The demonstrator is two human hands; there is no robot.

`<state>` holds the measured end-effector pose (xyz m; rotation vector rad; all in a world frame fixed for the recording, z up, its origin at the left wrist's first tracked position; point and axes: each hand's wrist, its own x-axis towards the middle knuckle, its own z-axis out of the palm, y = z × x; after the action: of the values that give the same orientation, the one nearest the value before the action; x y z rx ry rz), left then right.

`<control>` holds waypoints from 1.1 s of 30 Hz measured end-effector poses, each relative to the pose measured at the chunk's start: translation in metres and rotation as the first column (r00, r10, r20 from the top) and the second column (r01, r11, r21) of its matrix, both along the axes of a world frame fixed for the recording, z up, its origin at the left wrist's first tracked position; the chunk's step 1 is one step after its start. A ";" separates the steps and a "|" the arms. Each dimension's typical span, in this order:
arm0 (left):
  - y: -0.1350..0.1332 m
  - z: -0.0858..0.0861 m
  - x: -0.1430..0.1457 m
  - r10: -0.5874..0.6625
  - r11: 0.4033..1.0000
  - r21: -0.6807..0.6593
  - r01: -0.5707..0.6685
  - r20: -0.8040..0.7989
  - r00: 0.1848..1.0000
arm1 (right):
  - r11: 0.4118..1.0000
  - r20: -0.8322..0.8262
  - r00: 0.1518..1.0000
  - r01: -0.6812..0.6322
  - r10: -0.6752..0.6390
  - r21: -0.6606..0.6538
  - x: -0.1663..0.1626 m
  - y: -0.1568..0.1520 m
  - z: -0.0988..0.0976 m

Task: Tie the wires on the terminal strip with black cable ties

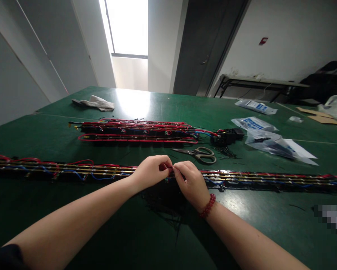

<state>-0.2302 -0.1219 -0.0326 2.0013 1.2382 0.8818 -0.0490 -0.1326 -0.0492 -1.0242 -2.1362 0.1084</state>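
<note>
A long wired strip (98, 171) with brass-coloured rails and red and blue wires lies across the table. Over its middle, my left hand (153, 170) has thumb and forefinger pinched together. My right hand (190, 182), with a dark red bead bracelet (208, 206) at the wrist, pinches right beside it, the fingertips of both nearly touching. What lies between them is small and dark reddish, too small to name. Just beyond my right hand, scissors (200, 153) rest on the table. Part of the strip is hidden behind my hands.
Behind the strip sits a bundle of shorter wired strips (137, 131), leading to a black connector (227, 135). Plastic bags (265, 140) lie at the right, a pale cloth (98, 102) at the far left. Thin black scraps (168, 210) litter the green table (101, 232).
</note>
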 end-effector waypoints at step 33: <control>-0.001 -0.002 0.000 0.012 0.999 0.043 -0.006 -0.141 0.990 | 1.000 -0.094 0.996 -0.002 0.000 -0.020 0.001 0.000 -0.001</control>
<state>-0.2302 -0.1225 -0.0346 2.1251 1.3169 0.7880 -0.0481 -0.1323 -0.0498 -1.0102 -2.0543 0.1755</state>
